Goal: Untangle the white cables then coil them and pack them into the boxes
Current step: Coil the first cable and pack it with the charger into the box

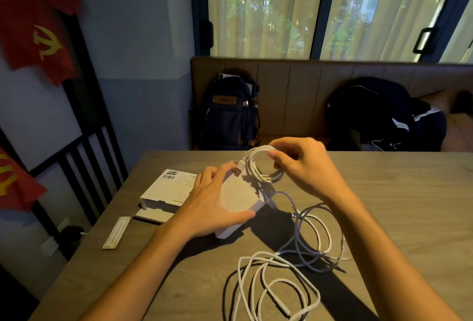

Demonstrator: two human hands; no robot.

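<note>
My right hand (304, 167) pinches a small coil of white cable (258, 167) above the far end of a white box (240, 200). The coil's USB plug (238, 170) sticks out toward the left. My left hand (215, 203) grips that box, tilted up off the table, with the thumb along its near edge. Loose white cables (279, 287) lie in tangled loops on the table in front of me, reaching up toward the box on the right side.
A second white box (167, 192) with a barcode label lies open to the left on the grey wooden table (384, 192). A narrow card sign (116, 232) rests near the left edge. Across the table a bench holds a dark backpack (230, 111) and a black jacket (384, 113).
</note>
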